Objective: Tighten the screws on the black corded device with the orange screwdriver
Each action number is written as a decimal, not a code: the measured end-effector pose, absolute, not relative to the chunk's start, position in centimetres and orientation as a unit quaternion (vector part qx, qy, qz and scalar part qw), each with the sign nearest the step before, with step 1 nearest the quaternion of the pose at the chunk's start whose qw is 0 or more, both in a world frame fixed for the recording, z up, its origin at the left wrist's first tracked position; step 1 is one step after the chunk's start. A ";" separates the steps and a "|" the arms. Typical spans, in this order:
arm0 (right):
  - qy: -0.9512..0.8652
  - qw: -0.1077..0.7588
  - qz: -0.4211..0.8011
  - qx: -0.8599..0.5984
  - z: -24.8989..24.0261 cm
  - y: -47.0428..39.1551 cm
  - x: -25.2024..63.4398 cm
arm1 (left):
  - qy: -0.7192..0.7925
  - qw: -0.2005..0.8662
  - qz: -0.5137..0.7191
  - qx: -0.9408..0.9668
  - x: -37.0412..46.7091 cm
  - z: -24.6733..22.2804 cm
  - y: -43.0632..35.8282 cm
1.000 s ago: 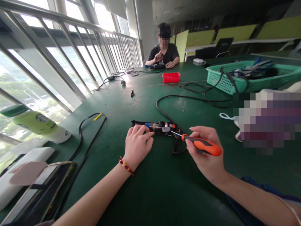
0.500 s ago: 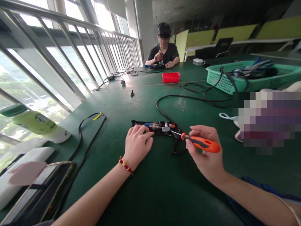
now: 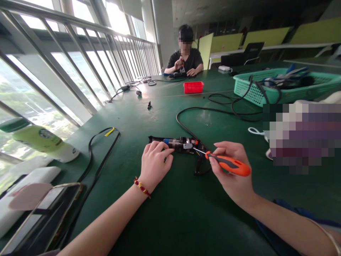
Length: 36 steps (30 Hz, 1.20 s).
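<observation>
An opened black corded device (image 3: 183,145) lies on the green table, its inside showing a blue-and-metal cylinder, a grey block, an orange bit and thin wires. My left hand (image 3: 156,160) is closed over its left end, fingers bent and thumb at the near edge; part of the casing is hidden beneath them. In my right hand (image 3: 234,177) is a screwdriver (image 3: 230,165) with an orange and dark grey handle, held between thumb and fingers. Its thin shaft slants left, and the tip reaches the area beside the grey block; whether it touches is too small to tell.
A black cable (image 3: 202,108) runs right toward a green basket (image 3: 287,96) of cables and tools. A red tray (image 3: 193,87) and a small black piece (image 3: 149,105) stand farther off. Left are a bottle (image 3: 39,138), phone (image 3: 39,220) and strap (image 3: 106,156). Across sits a person (image 3: 186,58).
The screwdriver's handle end has dipped slightly, with my right hand shifting a little. My left hand and the device stay in place.
</observation>
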State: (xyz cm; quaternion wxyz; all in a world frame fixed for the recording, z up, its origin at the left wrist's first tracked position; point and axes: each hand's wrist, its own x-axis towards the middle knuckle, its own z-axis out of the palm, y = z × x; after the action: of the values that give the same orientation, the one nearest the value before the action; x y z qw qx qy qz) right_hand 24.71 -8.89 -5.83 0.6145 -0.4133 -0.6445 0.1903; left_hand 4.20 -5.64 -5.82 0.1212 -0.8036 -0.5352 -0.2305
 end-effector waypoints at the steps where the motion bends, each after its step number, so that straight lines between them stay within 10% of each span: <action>1: -0.649 0.605 0.204 -0.415 -5.9 -8.9 24.8 | -0.536 0.121 -0.230 -0.803 4.2 -5.8 -5.6; 36: -0.666 0.588 0.220 -0.402 -6.1 -8.9 24.8 | -0.538 0.129 -0.225 -0.802 4.1 -5.9 -5.7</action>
State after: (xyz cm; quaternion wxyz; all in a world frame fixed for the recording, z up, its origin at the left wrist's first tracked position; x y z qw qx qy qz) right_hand 24.77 -8.88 -6.11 0.5885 -0.4019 -0.6661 0.2202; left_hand 4.14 -5.70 -5.92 0.1294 -0.8021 -0.5381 -0.2246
